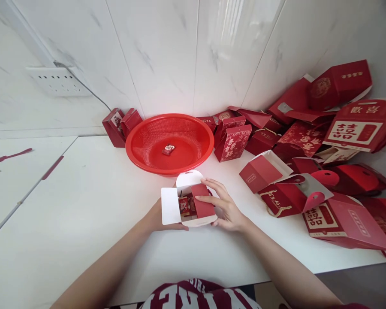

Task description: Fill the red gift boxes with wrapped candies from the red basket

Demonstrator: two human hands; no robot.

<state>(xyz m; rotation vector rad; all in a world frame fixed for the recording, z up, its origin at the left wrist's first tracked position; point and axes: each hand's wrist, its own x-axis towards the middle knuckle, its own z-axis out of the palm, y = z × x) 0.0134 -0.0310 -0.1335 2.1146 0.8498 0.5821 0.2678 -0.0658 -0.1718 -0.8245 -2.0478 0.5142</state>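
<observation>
A small red gift box with white insides is between my hands, its top flaps partly open. Red-wrapped candy shows inside it. My left hand grips the box from its left side and underneath, with most of the fingers hidden behind it. On the right, my right hand holds the other side, its fingers pressing a red flap inward over the opening. Just beyond the box stands a red plastic basin with perforated walls. One wrapped candy lies on its bottom.
Several red gift boxes stand and lie piled along the right side of the white table. Two small red boxes stand left of the basin by the tiled wall. A power strip with a cable is on the wall.
</observation>
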